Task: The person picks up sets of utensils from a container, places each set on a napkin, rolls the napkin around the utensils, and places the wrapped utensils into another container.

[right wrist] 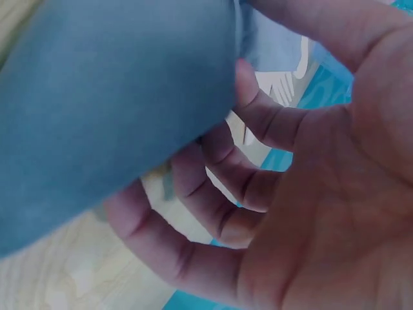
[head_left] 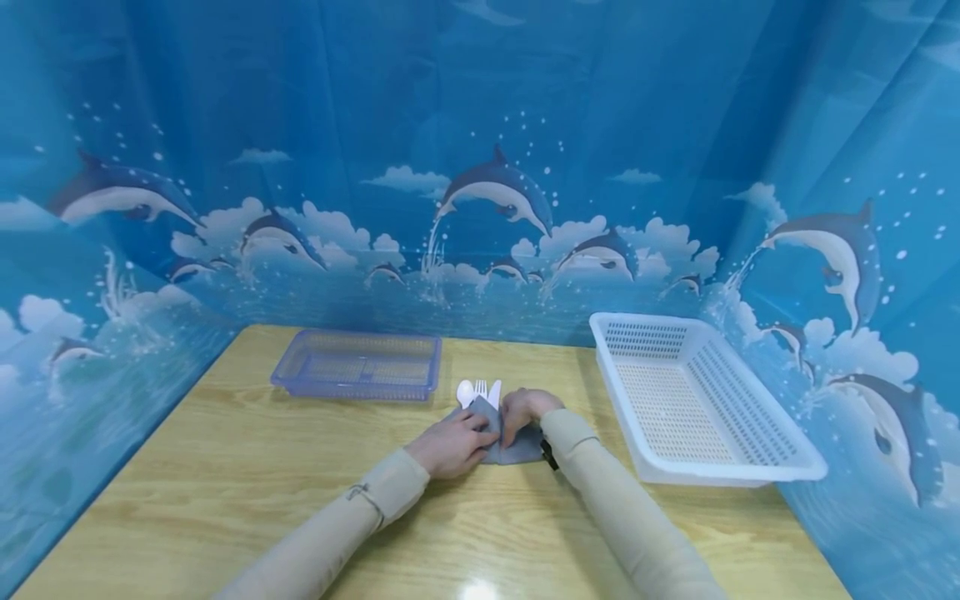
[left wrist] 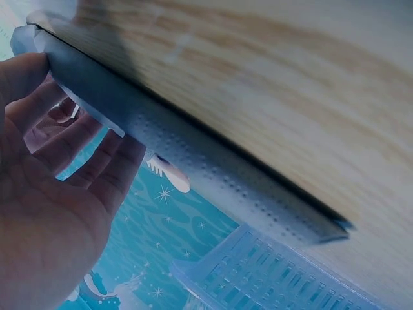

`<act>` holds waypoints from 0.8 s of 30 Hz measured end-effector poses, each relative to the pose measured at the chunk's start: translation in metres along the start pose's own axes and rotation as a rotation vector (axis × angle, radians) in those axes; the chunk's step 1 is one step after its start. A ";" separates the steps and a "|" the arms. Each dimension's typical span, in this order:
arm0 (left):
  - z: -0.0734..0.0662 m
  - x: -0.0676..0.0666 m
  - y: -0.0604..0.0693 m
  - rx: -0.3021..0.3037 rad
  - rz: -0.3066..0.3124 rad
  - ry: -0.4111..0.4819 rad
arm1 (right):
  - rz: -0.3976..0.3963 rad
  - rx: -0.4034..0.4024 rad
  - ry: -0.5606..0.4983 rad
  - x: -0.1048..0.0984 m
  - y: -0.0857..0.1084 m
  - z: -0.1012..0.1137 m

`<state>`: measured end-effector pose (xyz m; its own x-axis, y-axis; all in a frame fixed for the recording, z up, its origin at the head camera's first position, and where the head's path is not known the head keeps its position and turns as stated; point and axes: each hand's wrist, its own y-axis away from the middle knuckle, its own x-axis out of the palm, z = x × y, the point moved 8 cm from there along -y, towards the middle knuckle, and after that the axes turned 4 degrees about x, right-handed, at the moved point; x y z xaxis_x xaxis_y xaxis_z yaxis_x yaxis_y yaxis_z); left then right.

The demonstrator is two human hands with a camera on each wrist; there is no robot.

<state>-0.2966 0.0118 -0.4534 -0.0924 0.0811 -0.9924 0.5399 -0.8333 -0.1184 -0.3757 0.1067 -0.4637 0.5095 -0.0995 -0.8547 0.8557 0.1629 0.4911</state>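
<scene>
A grey napkin [head_left: 517,450] lies on the wooden table around a white spoon [head_left: 465,392], fork [head_left: 481,387] and knife [head_left: 495,392], whose upper ends stick out at its far side. My left hand [head_left: 448,443] rests on the napkin's left part with fingers spread, and the left wrist view shows the fingertips along the cloth [left wrist: 193,168]. My right hand [head_left: 525,410] pinches the napkin's right part; the right wrist view has its thumb and curled fingers at the edge of the raised cloth [right wrist: 116,97]. The cutlery's lower ends are hidden beneath the cloth.
A purple basket [head_left: 358,390] stands at the table's back left. On the right is a larger white basket [head_left: 720,471]. A blue curtain with dolphins [head_left: 480,100] hangs behind the table and along both sides.
</scene>
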 end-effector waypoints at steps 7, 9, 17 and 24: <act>-0.001 -0.002 0.000 0.013 -0.016 -0.013 | 0.003 -0.027 -0.098 0.001 -0.001 -0.004; -0.001 -0.002 0.000 0.011 -0.014 -0.019 | -0.015 -0.005 -0.077 0.001 0.001 -0.007; 0.001 -0.002 0.000 -0.006 -0.005 -0.006 | -0.063 0.111 0.053 0.005 0.017 -0.022; 0.000 0.001 0.000 0.002 0.001 -0.002 | -0.053 0.083 -0.003 0.007 0.019 -0.023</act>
<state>-0.2968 0.0118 -0.4540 -0.0935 0.0793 -0.9925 0.5386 -0.8343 -0.1174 -0.3577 0.1318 -0.4643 0.4631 -0.1092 -0.8796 0.8862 0.0753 0.4572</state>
